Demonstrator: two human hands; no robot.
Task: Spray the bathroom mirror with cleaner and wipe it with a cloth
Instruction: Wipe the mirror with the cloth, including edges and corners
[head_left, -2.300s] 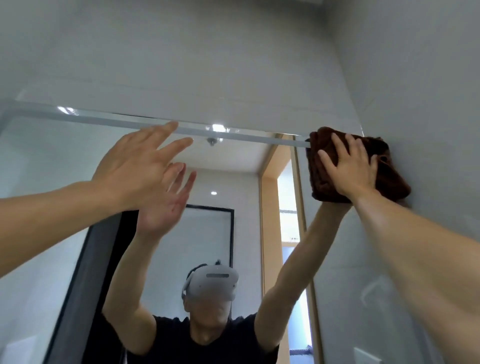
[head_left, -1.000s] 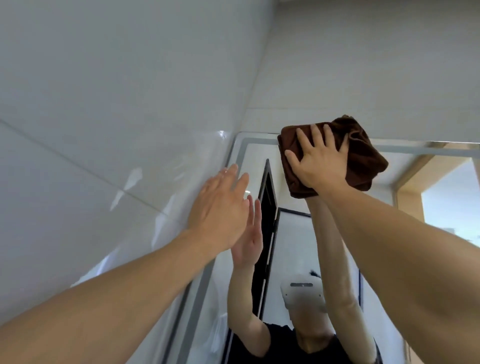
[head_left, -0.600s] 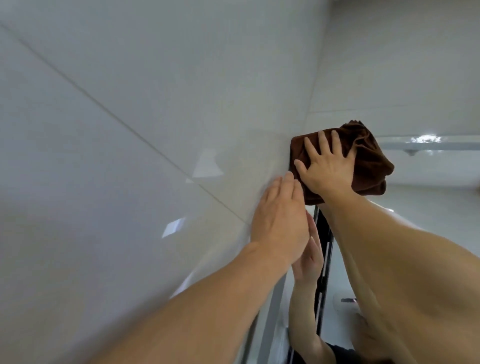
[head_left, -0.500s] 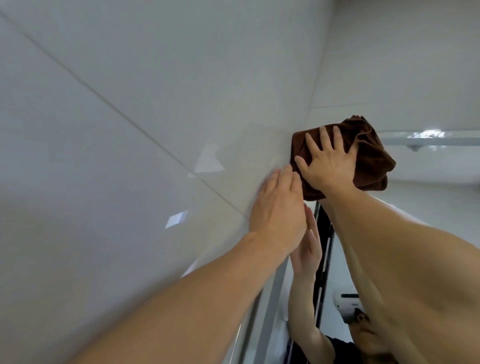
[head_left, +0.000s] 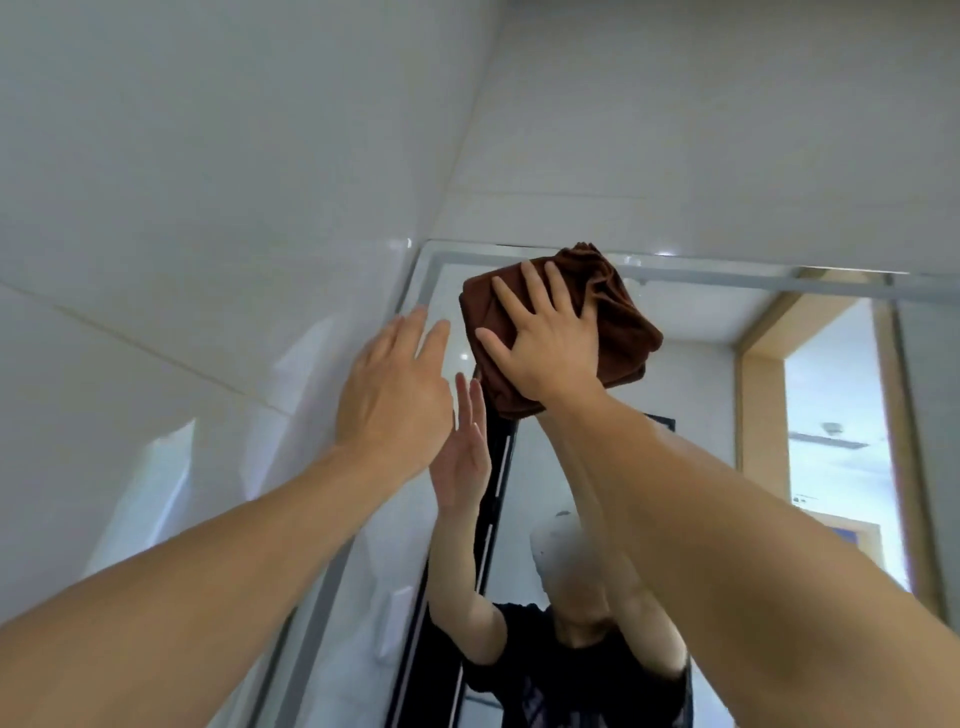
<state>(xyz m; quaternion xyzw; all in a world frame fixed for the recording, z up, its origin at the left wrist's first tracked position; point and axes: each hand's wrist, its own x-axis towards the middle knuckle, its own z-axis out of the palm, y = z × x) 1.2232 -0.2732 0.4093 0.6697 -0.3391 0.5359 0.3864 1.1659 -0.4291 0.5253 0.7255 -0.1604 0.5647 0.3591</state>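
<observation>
Brown cloth (head_left: 618, 317) pressed on mirror (head_left: 701, 364) by flat right hand (head_left: 545, 343) | left hand (head_left: 395, 395) open, fingers straight

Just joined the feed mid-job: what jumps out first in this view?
The brown cloth stands out, pressed flat by the right hand against the mirror near its top left corner. Just left of it the left hand is raised, fingers straight, close to the glass by the mirror's left edge beside the tiled wall. Both arms reach up, reflected in the mirror.

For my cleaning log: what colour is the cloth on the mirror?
The cloth is dark brown, plain, seen in the head view under the right hand.
</observation>
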